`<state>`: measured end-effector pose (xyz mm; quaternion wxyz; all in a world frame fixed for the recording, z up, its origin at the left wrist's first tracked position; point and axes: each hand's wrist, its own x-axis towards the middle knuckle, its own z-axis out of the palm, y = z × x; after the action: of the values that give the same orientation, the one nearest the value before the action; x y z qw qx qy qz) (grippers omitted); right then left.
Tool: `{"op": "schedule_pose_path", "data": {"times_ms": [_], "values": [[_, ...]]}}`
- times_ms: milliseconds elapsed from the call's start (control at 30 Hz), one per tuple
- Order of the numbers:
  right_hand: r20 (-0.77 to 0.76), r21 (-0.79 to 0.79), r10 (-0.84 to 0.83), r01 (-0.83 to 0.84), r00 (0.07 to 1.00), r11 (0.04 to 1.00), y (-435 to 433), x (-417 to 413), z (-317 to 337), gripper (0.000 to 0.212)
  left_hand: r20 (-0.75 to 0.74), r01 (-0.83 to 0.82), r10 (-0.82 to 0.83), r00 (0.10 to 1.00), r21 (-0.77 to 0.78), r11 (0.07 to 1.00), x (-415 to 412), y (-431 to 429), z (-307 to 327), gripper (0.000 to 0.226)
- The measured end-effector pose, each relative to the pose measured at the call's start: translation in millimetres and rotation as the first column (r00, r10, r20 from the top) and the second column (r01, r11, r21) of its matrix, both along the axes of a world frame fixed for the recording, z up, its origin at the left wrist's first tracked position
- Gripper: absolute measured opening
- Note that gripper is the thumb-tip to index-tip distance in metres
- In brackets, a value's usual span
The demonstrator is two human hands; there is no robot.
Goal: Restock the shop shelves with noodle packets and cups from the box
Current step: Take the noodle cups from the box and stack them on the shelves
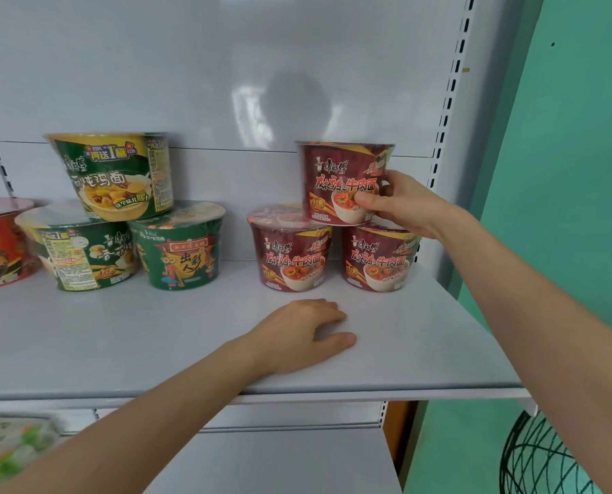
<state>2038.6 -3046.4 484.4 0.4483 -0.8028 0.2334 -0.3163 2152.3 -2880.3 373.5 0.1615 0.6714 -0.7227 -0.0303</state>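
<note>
You face shop interior: white metal shelf [190,351] on slotted uprights [447,101], branded noodle cups [290,251] stacked in display.

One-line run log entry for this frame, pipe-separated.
step: stacking | right hand: holding top red cup, atop two red cups | left hand: flat on shelf, empty | green cups: stacked left

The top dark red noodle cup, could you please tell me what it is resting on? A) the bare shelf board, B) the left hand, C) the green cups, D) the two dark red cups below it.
D: the top dark red cup, held by the right hand, sits across the lids of the two dark red cups below, while the left hand lies flat on the shelf.
</note>
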Motion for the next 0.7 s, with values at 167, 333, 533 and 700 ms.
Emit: {"op": "schedule_pose_path", "data": {"times_ms": [167,333,533,700], "values": [[0.015,0.003,0.028,-0.028,1.000,1.000,0.9,0.3,0.0,0.032,0.000,-0.006,0.006,1.000,0.014,1.000,-0.2,-0.1,0.6,0.052],[0.037,0.012,0.057,-0.057,0.998,0.998,4.5,1.7,1.1,0.022,-0.004,0.000,0.001,1.000,0.016,1.000,-0.3,-0.3,1.2,0.051],[0.008,0.056,0.061,-0.061,0.998,0.997,5.4,1.3,4.3,0.022,-0.006,0.004,-0.004,1.000,0.007,1.000,1.5,-1.2,-1.6,0.052],[0.008,0.059,-0.087,0.087,0.996,0.994,6.3,0.6,3.3,0.055,-0.018,0.004,-0.004,1.000,0.007,1.000,2.1,-1.0,-1.7,0.052]]}}
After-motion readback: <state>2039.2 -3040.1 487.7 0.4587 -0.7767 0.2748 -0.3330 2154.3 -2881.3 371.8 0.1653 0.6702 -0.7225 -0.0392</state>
